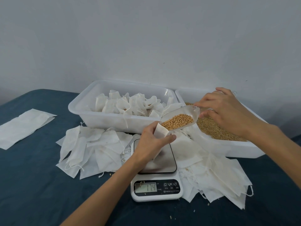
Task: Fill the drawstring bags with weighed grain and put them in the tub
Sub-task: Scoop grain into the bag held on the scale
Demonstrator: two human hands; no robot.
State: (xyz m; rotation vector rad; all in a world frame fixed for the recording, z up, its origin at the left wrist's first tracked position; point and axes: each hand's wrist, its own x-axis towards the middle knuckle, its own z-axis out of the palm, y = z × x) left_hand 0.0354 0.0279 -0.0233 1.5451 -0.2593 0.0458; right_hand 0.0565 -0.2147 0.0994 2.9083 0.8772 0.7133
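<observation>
Scoop of grain at the bag mouth

Left hand [153, 141] fingers curl round the bag [161, 131] above the scale [157, 170]; right hand [228, 110] fingers pinch the clear scoop [180, 118], apparently by its handle.

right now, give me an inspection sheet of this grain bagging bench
surface: dark blue cloth table, stray grains near the scale
job's things: clear plastic scoop of grain at mouth of white drawstring bag; white digital scale reads 17.4; white tub of filled bags; white tub of loose grain
clutter: empty white bags heaped round the scale
grippers: left hand holds bag; right hand pinches scoop
cables: nothing seen
surroundings: plain white wall
</observation>
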